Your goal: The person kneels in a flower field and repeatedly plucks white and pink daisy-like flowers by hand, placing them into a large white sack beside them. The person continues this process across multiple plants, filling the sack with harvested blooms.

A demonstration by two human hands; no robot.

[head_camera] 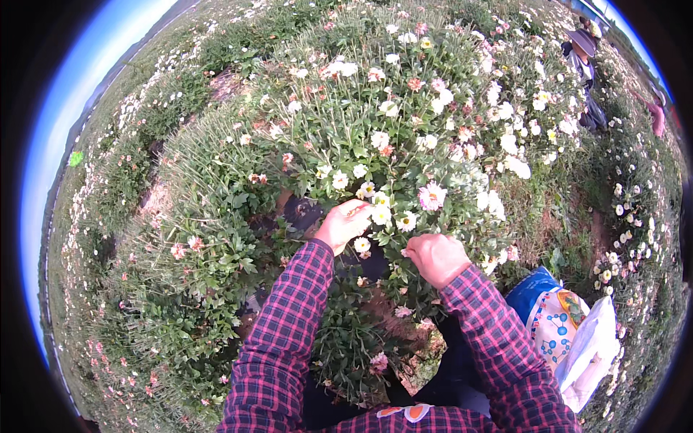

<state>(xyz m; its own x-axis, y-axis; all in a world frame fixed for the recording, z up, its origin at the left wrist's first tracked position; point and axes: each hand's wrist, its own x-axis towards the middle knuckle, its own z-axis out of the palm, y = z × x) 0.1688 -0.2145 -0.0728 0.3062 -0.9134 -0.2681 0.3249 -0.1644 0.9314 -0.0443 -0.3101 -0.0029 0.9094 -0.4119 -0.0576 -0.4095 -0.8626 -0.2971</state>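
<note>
My left hand point(346, 221) reaches into a flowering bush, its fingertips at the edge of several white flowers with yellow centres point(381, 214). Whether it grips a bloom cannot be made out. My right hand point(436, 257) is curled, knuckles up, a little lower and to the right, with a small pinkish bit showing at its fingertips. Between the hands are a white flower point(406, 221) and, lower, another pale bloom point(361, 245). A larger pink-and-white flower point(432, 196) stands above my right hand. Both arms wear checked sleeves.
A white and blue printed bag point(560, 330) hangs or rests at my right side, its upper part open. Rows of flowering plants surround me, with dark sheeting point(300, 212) between some stems. A person in a wide-brimmed hat point(586, 70) is at the upper right, another in pink point(656, 115) beyond.
</note>
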